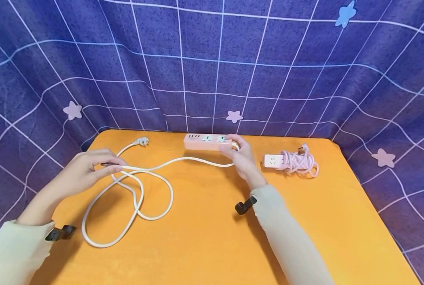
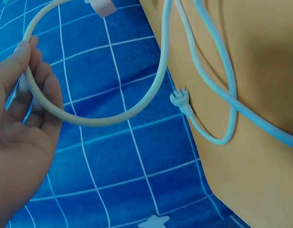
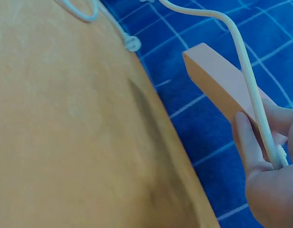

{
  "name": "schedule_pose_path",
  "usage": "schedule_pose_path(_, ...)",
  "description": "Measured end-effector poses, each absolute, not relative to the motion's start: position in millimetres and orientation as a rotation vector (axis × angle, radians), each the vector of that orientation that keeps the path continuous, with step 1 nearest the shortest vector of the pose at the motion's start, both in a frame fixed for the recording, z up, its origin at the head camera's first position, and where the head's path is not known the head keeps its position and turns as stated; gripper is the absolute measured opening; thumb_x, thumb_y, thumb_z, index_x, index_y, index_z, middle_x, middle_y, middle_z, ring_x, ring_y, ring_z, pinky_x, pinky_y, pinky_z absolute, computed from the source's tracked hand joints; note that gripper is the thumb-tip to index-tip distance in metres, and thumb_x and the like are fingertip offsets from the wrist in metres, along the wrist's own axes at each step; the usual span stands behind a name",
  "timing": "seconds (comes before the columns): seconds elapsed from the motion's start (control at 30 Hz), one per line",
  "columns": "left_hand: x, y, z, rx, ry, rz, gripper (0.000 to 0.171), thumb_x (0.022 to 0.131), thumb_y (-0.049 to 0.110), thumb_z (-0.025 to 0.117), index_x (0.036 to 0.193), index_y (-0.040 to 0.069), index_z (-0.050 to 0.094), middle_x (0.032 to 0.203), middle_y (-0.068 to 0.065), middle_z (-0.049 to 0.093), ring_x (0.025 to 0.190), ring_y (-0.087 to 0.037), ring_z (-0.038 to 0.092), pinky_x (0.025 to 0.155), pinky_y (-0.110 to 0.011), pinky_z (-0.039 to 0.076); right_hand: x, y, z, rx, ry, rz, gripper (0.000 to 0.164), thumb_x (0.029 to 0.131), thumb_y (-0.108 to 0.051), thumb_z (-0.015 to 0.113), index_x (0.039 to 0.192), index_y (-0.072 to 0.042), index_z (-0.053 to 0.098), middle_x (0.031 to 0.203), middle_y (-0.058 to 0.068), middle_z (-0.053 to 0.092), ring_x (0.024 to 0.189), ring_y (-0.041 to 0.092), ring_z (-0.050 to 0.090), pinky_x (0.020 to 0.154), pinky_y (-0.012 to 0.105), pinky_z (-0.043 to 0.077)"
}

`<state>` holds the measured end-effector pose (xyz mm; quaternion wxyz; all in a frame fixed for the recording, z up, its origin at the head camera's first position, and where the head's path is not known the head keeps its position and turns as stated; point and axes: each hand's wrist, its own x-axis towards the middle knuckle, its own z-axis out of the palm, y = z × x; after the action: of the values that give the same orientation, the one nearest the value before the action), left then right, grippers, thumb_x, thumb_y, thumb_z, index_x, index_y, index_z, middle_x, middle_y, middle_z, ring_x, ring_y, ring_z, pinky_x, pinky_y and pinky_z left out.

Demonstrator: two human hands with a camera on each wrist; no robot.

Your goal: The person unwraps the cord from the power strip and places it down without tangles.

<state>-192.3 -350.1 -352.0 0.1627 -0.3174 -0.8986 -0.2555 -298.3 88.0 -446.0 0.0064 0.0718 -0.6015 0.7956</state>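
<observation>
My right hand (image 1: 245, 160) grips the right end of a pink power strip (image 1: 206, 145), whose sockets and USB slots show in the head view. The strip's white cord (image 3: 249, 78) bends back past that palm in the right wrist view. Over the left side of the table, my left hand (image 1: 87, 170) pinches the same cord (image 2: 96, 121) between thumb and fingers. From there the cord hangs in wide crossing loops (image 1: 171, 194). Its plug (image 1: 143, 141) lies near the table's back left corner, prongs bare.
A second, smaller power strip (image 1: 273, 160) lies at the back right, its pink cord (image 1: 297, 163) wound round it. An orange cloth covers the table (image 1: 205, 237). Behind and at both sides hangs a blue gridded curtain (image 1: 197, 75) with stars.
</observation>
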Motion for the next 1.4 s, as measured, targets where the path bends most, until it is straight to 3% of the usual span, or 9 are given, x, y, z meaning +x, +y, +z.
schedule_pose_path(0.17, -183, -360, -356, -0.964, -2.595, -0.760, 0.046, 0.086, -0.003, 0.084, 0.106, 0.038, 0.078, 0.093, 0.018, 0.073, 0.088, 0.002, 0.061, 0.078, -0.016, 0.045, -309, 61, -452, 0.193, -1.934, 2.481, 0.038, 0.091, 0.012, 0.075, 0.124, -0.002, 0.064, 0.112, 0.006, 0.064, 0.088, 0.014, 0.068, 0.091, 0.035, 0.062)
schedule_pose_path(0.53, -164, -379, -364, -0.911, -2.670, -0.770, 0.044, 0.088, -0.002, 0.083, 0.108, 0.038, 0.078, 0.093, 0.013, 0.074, 0.084, 0.002, 0.061, 0.075, -0.015, 0.043, -330, 2, -464, 0.217, -2.051, 2.450, 0.042, 0.088, 0.013, 0.077, 0.127, 0.000, 0.066, 0.117, 0.013, 0.065, 0.092, 0.017, 0.066, 0.079, 0.024, 0.060)
schedule_pose_path(0.8, -161, -387, -373, -0.876, -2.741, -0.826, 0.037, 0.089, 0.002, 0.084, 0.104, 0.035, 0.079, 0.090, 0.017, 0.071, 0.082, -0.002, 0.060, 0.076, -0.017, 0.042, -333, -24, -465, 0.142, -2.099, 2.397, 0.040, 0.089, 0.009, 0.078, 0.127, -0.001, 0.069, 0.127, 0.016, 0.063, 0.091, 0.017, 0.062, 0.077, 0.023, 0.056)
schedule_pose_path(1.03, -157, -396, -385, -0.971, -2.791, -0.839, 0.036, 0.090, 0.003, 0.082, 0.105, 0.035, 0.077, 0.094, 0.019, 0.071, 0.086, -0.002, 0.063, 0.080, -0.016, 0.045, -338, -39, -470, 0.122, -2.153, 2.312, 0.037, 0.090, 0.006, 0.078, 0.125, -0.005, 0.070, 0.143, 0.011, 0.054, 0.081, 0.013, 0.052, 0.067, 0.022, 0.050)
schedule_pose_path(1.17, -153, -398, -390, -1.011, -2.845, -0.890, 0.033, 0.094, 0.006, 0.080, 0.106, 0.037, 0.076, 0.095, 0.020, 0.072, 0.086, -0.002, 0.064, 0.078, -0.018, 0.047, -339, -44, -470, 0.087, -2.204, 2.254, 0.035, 0.091, 0.006, 0.079, 0.123, -0.008, 0.072, 0.132, 0.012, 0.065, 0.076, 0.011, 0.054, 0.060, 0.022, 0.045)
schedule_pose_path(1.3, -151, -399, -395, -1.045, -2.903, -0.970, 0.030, 0.096, 0.007, 0.078, 0.107, 0.036, 0.076, 0.095, 0.015, 0.074, 0.085, -0.003, 0.065, 0.074, -0.021, 0.050, -341, -47, -470, 0.102, -2.340, 2.053, 0.033, 0.090, 0.002, 0.082, 0.120, -0.010, 0.075, 0.123, 0.009, 0.071, 0.085, 0.009, 0.057, 0.064, 0.019, 0.045)
schedule_pose_path(1.4, -151, -399, -400, -1.053, -2.937, -0.987, 0.028, 0.097, 0.009, 0.077, 0.107, 0.034, 0.076, 0.096, 0.014, 0.074, 0.086, -0.003, 0.066, 0.073, -0.022, 0.051, -340, -50, -468, 0.135, -2.452, 1.857, 0.030, 0.090, -0.003, 0.085, 0.118, -0.009, 0.076, 0.117, 0.007, 0.073, 0.081, 0.008, 0.056, 0.067, 0.018, 0.045)
